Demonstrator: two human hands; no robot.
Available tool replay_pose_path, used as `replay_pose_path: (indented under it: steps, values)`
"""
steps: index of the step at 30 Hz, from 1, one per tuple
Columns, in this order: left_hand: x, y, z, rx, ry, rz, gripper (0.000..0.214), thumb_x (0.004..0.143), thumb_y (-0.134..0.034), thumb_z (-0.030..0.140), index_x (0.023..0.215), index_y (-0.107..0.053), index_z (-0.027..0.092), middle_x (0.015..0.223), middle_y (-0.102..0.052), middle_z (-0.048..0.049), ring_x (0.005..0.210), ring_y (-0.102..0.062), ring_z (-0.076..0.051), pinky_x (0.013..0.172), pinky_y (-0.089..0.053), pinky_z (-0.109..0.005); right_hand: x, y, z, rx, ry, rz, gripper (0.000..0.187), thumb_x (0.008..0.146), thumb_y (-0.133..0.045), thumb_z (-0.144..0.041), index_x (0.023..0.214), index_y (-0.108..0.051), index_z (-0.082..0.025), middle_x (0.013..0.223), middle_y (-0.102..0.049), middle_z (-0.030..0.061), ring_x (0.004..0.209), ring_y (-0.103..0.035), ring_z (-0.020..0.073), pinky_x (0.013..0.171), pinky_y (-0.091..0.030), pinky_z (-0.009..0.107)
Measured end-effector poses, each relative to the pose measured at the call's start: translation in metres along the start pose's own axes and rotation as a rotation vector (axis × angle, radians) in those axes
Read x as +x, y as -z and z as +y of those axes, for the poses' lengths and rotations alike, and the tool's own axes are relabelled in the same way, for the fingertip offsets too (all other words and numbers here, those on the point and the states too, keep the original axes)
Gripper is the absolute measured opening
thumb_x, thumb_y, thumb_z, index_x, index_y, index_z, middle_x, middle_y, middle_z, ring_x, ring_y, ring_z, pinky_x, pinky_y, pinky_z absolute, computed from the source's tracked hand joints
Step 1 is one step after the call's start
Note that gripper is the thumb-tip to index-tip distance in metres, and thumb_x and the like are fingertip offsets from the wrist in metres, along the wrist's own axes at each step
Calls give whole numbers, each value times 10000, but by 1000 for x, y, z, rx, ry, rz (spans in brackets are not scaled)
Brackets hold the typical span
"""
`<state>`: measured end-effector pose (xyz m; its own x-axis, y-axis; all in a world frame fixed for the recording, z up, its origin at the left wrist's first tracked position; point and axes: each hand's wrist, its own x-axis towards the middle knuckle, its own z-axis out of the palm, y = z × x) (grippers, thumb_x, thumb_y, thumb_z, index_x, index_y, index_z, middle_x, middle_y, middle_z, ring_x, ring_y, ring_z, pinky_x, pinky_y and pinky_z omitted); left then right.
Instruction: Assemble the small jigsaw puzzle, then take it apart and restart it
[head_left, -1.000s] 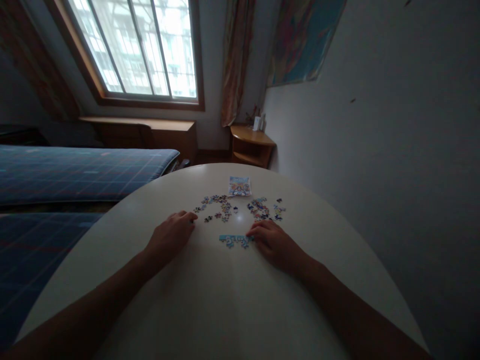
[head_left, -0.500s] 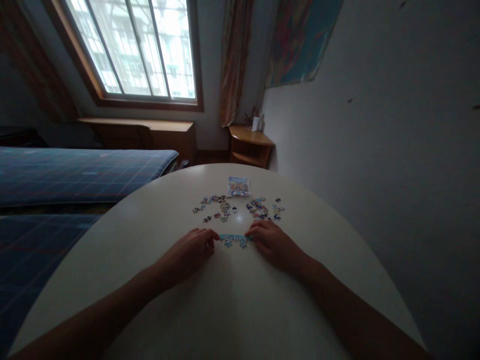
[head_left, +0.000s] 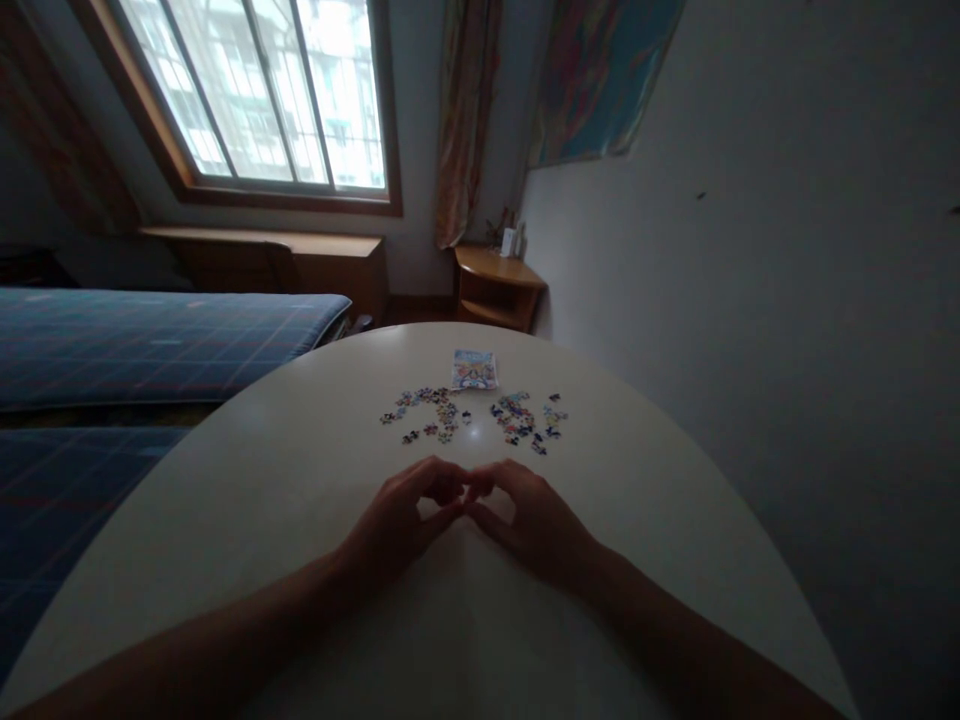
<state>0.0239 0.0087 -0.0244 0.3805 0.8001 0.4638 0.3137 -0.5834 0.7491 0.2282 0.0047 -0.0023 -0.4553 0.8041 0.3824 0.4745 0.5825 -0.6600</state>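
My left hand [head_left: 409, 510] and my right hand [head_left: 529, 515] meet above the table in front of me. The thumb and fingers of each are bent into a pinch, and the fingertips of both come together at one spot. Whatever lies between those fingertips is hidden. The joined strip of light-blue jigsaw pieces seen earlier does not show now; my hands cover that place. Just beyond them lie loose jigsaw pieces in a left cluster [head_left: 446, 412] and a right cluster [head_left: 516, 415].
A small picture packet [head_left: 474, 370] lies behind the pieces on the round white table [head_left: 300, 480]. A bed with a blue plaid mattress [head_left: 165, 335] stands at the left. Beyond the table is a wooden corner cabinet [head_left: 501, 266], with a wall [head_left: 750, 300] on the right.
My hands have moved inward from the two ends of the light-blue jigsaw strip until their fingertips meet. The strip has gone out of sight. A dark piece now shows by the right cluster's near edge.
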Motion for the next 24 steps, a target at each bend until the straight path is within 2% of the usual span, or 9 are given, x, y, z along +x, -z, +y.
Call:
replay_pose_path:
  steps: [2,4,7,9,12,15,19,24]
  values:
    - [0,0,-2,23,-54,21,146,892,-647,190,1032,-609,202,887,-669,-15,768,-661,-131,698,-566,-247,0,0,-2,24,-46,19,166,883,-636,-175,1042,-661,-218,890,-709,15,826,-642,155,788,-497,296]
    - [1,2,-4,124,-120,-12,211,909,-633,217,1116,-595,206,1026,-682,-58,902,-676,-166,792,-581,-302,1,5,1,15,-83,40,155,897,-609,-175,1032,-670,-222,887,-714,14,794,-639,149,763,-499,286]
    - [1,5,-9,356,-183,-187,442,900,-646,260,1322,-519,236,1380,-573,-110,1251,-561,-260,1027,-503,-453,4,17,10,-48,-131,79,171,910,-575,-177,1032,-687,-220,894,-715,22,780,-638,153,759,-501,291]
    - [1,7,-11,477,-199,-315,514,902,-640,289,1389,-481,252,1490,-487,-96,1365,-458,-286,1115,-417,-509,6,25,17,-97,-162,92,178,904,-566,-164,1015,-698,-208,892,-715,31,788,-642,161,771,-500,304]
    - [0,9,-11,578,-187,-385,464,951,-565,305,1404,-479,255,1494,-492,-68,1382,-444,-272,1148,-375,-511,7,29,22,-152,-190,67,176,872,-583,-137,978,-712,-192,885,-719,41,803,-650,172,783,-497,319]
    - [-1,10,-9,639,-163,-348,391,973,-520,293,1361,-525,245,1454,-535,-65,1344,-486,-271,1129,-397,-510,6,28,23,-181,-190,9,169,838,-610,-118,938,-725,-191,862,-726,38,797,-651,174,780,-492,318]
    - [-2,10,-7,672,-152,-329,371,966,-522,288,1330,-551,224,1419,-564,-75,1310,-510,-279,1094,-431,-510,5,23,24,-186,-187,-30,171,819,-624,-103,912,-735,-193,851,-732,32,780,-651,163,767,-484,301]
    - [-2,10,-5,618,-189,-378,447,948,-551,280,1392,-501,266,1472,-510,-53,1344,-461,-283,1101,-422,-497,4,19,25,-181,-164,-27,152,830,-629,-110,907,-734,-187,825,-725,29,742,-637,153,740,-479,288]
